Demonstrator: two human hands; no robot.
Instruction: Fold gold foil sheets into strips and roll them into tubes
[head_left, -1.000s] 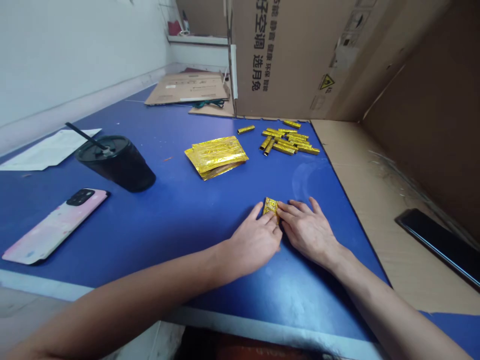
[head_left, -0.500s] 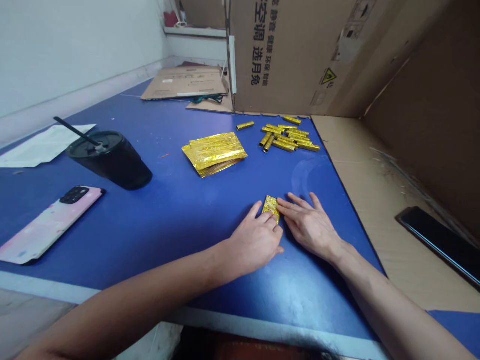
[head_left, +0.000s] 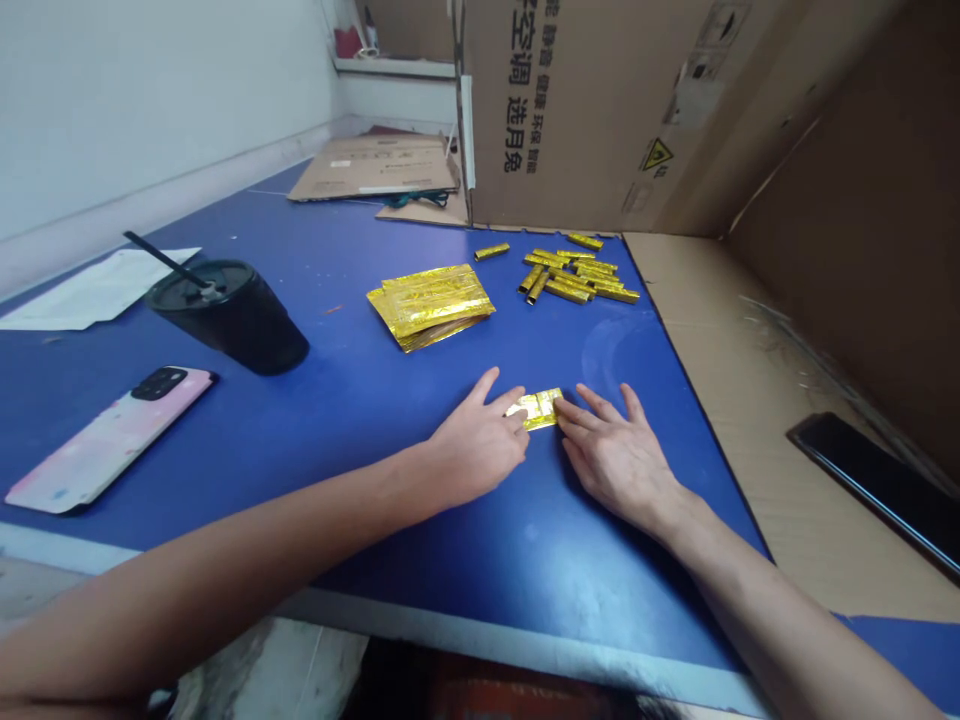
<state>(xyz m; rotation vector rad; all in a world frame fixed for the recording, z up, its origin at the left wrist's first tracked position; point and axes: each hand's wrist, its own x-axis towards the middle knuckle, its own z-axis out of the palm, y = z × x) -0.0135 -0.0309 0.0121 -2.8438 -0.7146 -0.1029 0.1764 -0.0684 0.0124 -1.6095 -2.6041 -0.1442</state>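
A small folded gold foil piece lies flat on the blue table, its long side running crosswise. The fingertips of my left hand touch its left end, and those of my right hand touch its right end. Both hands rest palm down with the fingers spread. Farther off, a loose stack of flat gold foil sheets lies beyond my left hand. A heap of small rolled gold foil tubes lies beyond my right hand, with one tube apart from it.
The blue table has a black lidded tumbler with a straw, a phone in a pink case and white paper to the left. Cardboard sheets border the right side, with a black phone on them.
The foil piece has turned from pointing away from me to lying crosswise. My left hand has slid left and now touches the piece's left end. My right hand has barely moved.
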